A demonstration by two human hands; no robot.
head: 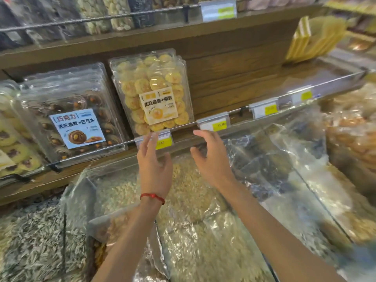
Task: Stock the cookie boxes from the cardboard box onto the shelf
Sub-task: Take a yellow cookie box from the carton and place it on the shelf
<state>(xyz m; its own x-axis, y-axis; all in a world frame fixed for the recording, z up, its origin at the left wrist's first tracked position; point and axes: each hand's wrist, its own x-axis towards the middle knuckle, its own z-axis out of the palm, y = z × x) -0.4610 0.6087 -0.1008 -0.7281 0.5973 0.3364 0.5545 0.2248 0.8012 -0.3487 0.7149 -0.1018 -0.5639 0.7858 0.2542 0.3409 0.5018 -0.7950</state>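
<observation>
A clear box of yellow cookies (pixel 151 92) with a yellow-and-white label stands upright on the wooden shelf (pixel 234 94), more such boxes stacked behind it. To its left leans a clear box of chocolate cookies (pixel 71 117) with a blue label. My left hand (pixel 154 159), a red string on its wrist, hovers with spread fingers just below the yellow box, in front of the shelf rail. My right hand (pixel 211 157) is held up beside it, fingers relaxed and empty. Neither hand touches a box. No cardboard box is in view.
Price tags (pixel 215 125) clip onto the clear shelf rail. The shelf right of the yellow box is bare wood. Below lie bulk bins under clear plastic (pixel 193 220). More cookie boxes (pixel 12 143) sit at far left, yellow packs (pixel 313 37) at upper right.
</observation>
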